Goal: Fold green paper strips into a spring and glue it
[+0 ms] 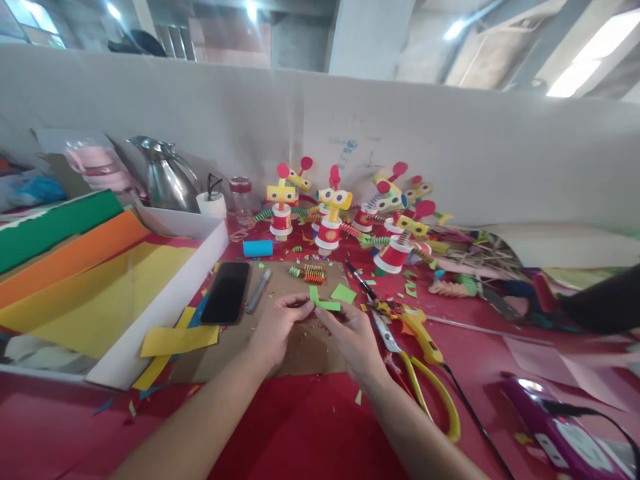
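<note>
Between my fingertips is a pair of green paper strips [328, 306], meeting at a corner in an L. My left hand [286, 324] pinches the corner from the left. From the other side, my right hand [354, 337] pinches close to the same corner, under the strip that points right. A cardboard sheet [314, 353] lies beneath both hands. Just beyond them rest several small folded paper springs [314, 274], striped in orange and green. A green paper square [344, 293] lies behind my right hand.
Paper-cup robots [330, 230] stand along the back. Scissors [420, 387] and a yellow glue gun [423, 333] lie to the right, a phone [226, 293] and a grey pen [259, 291] to the left. A white box [165, 300] holds coloured paper. A purple device [560, 427] sits front right.
</note>
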Demonstrator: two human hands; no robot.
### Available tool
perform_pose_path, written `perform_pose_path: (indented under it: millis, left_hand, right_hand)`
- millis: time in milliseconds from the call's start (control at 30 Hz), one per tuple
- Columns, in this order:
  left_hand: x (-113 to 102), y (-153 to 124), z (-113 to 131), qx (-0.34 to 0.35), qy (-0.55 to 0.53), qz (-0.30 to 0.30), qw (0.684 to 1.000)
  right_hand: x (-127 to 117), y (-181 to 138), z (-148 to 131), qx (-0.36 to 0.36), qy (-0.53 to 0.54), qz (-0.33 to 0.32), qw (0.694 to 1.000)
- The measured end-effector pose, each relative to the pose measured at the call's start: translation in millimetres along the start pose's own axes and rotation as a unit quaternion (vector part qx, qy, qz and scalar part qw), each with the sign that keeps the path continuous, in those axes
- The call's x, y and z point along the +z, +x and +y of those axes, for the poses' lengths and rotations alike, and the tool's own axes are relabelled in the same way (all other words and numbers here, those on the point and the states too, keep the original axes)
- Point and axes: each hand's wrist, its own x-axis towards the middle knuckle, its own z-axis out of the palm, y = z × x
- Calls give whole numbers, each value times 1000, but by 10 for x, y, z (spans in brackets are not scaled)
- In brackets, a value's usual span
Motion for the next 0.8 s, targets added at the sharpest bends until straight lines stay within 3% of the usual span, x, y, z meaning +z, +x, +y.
perform_pose_path:
  millis: [433, 600, 800]
  left_hand:
    - [19, 15, -34, -20, -30, 31, 999]
    - [-6, 19, -63, 13, 38, 40, 998]
    - [-3, 11, -37, 28, 80, 47, 995]
  right_hand:
    - [-23, 31, 63, -41, -73, 8, 996]
    - [-28, 25, 78, -36, -83, 43, 995]
    - [-59, 49, 93, -34, -119, 41, 991]
